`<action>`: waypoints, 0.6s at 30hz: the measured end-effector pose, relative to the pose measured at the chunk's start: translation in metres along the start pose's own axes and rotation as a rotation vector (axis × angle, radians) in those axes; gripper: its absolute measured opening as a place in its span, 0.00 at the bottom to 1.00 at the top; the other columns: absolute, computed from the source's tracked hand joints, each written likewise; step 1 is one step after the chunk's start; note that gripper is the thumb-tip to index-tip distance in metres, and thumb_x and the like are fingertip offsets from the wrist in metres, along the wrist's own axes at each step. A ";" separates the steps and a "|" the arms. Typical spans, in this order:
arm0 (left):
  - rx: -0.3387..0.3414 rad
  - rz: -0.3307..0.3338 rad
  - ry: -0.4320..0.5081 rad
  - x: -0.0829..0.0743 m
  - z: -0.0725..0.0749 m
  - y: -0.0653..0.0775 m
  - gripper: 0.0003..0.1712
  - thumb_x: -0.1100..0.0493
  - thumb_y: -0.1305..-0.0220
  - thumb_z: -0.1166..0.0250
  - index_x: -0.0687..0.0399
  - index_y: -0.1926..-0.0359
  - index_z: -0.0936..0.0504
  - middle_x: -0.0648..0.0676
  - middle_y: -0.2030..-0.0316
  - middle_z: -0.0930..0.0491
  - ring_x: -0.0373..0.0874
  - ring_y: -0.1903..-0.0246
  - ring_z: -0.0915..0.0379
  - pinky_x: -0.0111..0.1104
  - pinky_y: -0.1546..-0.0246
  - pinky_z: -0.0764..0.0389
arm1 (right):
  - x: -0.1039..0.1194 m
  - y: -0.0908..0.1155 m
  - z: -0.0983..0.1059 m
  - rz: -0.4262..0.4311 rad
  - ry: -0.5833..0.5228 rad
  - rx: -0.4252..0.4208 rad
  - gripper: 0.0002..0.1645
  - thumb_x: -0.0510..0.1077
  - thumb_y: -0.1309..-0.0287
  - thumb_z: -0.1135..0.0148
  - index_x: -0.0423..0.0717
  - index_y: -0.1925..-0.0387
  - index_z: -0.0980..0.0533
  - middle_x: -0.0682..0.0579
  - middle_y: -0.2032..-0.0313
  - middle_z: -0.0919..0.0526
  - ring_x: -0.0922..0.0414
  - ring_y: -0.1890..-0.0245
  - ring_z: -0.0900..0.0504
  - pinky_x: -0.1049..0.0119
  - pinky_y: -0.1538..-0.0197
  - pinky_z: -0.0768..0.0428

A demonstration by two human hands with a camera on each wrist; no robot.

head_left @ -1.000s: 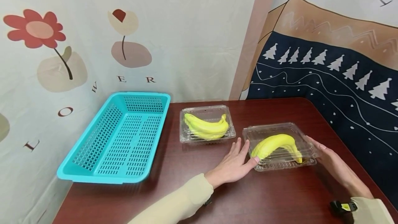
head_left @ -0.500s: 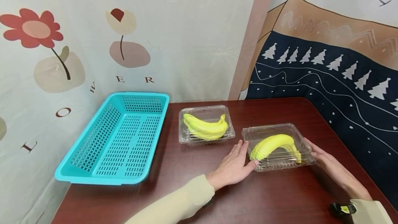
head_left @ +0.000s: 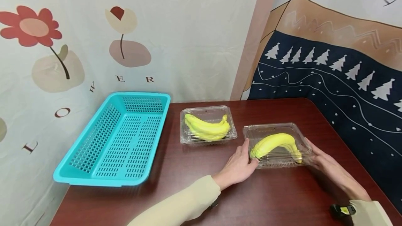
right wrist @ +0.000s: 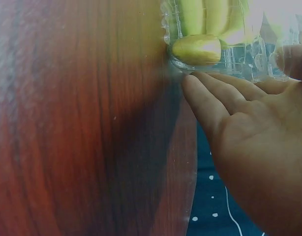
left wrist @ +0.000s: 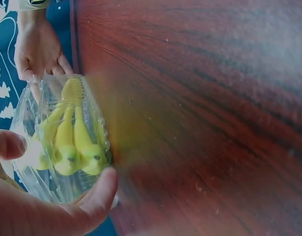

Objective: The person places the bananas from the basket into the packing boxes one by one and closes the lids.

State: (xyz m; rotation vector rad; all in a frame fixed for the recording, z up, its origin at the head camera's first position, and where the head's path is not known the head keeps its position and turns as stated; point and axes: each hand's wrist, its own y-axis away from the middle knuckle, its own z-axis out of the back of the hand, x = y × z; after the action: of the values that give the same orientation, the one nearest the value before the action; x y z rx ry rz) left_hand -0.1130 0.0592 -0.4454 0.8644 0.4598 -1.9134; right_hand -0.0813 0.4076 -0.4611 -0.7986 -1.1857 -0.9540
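Note:
On the right side of the table, a clear plastic clamshell box [head_left: 267,127] holds a bunch of yellow bananas [head_left: 276,141] under its closed lid. My left hand [head_left: 235,166] grips the box's left end, thumb and fingers on either side of it in the left wrist view. At the opposite end, my right hand [head_left: 334,172] holds the box with nearly straight fingers low on its side [right wrist: 217,101] and the thumb higher up. Left of this box stands a second clear clamshell box [head_left: 216,110], closed over another banana bunch [head_left: 207,129].
A turquoise plastic basket [head_left: 103,181] with slotted walls and nothing in it stands on the left of the dark red wooden table [head_left: 188,177]. Printed cloth hangings [head_left: 201,37] close off the back and right side.
Both hands have closed in on the right-hand box, fingers bending more around its ends. The box has shifted slightly up and left in the head view.

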 end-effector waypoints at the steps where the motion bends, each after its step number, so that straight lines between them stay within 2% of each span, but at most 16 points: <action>1: -0.005 0.004 0.006 0.001 0.000 -0.001 0.46 0.47 0.28 0.43 0.58 0.18 0.49 0.64 0.38 0.26 0.53 0.50 0.20 0.42 0.46 0.19 | 0.000 0.000 -0.001 0.001 -0.001 -0.007 0.39 0.30 0.21 0.66 0.40 0.18 0.68 0.77 0.31 0.40 0.77 0.36 0.31 0.82 0.41 0.29; 4: -0.024 0.007 0.042 0.002 -0.001 -0.005 0.46 0.49 0.30 0.42 0.57 0.18 0.49 0.57 0.54 0.22 0.46 0.63 0.23 0.40 0.56 0.19 | 0.002 -0.002 -0.003 -0.015 0.014 -0.027 0.39 0.31 0.21 0.65 0.41 0.18 0.67 0.77 0.30 0.42 0.77 0.37 0.31 0.82 0.41 0.29; 7: -0.037 0.009 0.096 0.003 -0.002 -0.007 0.47 0.52 0.32 0.41 0.56 0.18 0.50 0.48 0.72 0.26 0.40 0.74 0.29 0.36 0.68 0.23 | 0.003 -0.003 -0.006 -0.052 0.059 -0.072 0.39 0.33 0.20 0.63 0.43 0.17 0.65 0.76 0.28 0.44 0.78 0.38 0.30 0.83 0.43 0.28; 9: -0.028 0.034 0.153 0.002 -0.003 -0.008 0.48 0.52 0.32 0.42 0.52 0.17 0.52 0.44 0.80 0.26 0.37 0.80 0.29 0.32 0.72 0.26 | 0.004 -0.004 -0.008 -0.062 0.076 -0.088 0.39 0.34 0.20 0.63 0.43 0.17 0.64 0.74 0.27 0.47 0.79 0.38 0.32 0.83 0.43 0.29; 12: -0.005 0.080 0.269 0.001 -0.004 -0.007 0.48 0.55 0.30 0.43 0.46 0.16 0.56 0.47 0.84 0.22 0.39 0.85 0.23 0.30 0.77 0.25 | 0.004 -0.006 -0.010 -0.062 0.069 -0.094 0.39 0.34 0.20 0.63 0.42 0.18 0.65 0.73 0.26 0.50 0.80 0.38 0.33 0.84 0.43 0.29; 15: 0.006 0.110 0.407 0.002 -0.007 -0.008 0.49 0.59 0.29 0.43 0.42 0.16 0.57 0.51 0.81 0.17 0.44 0.83 0.18 0.31 0.77 0.19 | 0.003 -0.007 -0.010 -0.034 0.080 -0.086 0.38 0.34 0.19 0.65 0.40 0.18 0.66 0.74 0.25 0.51 0.82 0.38 0.35 0.84 0.43 0.30; 18: 0.018 0.110 0.534 0.006 -0.010 -0.010 0.48 0.61 0.28 0.43 0.40 0.16 0.58 0.54 0.79 0.16 0.49 0.80 0.16 0.35 0.77 0.16 | 0.002 -0.007 -0.010 -0.023 0.116 -0.090 0.38 0.34 0.19 0.65 0.41 0.18 0.66 0.74 0.26 0.50 0.81 0.38 0.33 0.84 0.43 0.29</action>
State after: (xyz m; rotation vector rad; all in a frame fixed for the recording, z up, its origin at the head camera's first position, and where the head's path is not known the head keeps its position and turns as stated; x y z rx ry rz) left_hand -0.1200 0.0665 -0.4564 1.3893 0.6948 -1.5752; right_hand -0.0833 0.3952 -0.4612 -0.7922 -1.0595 -1.0648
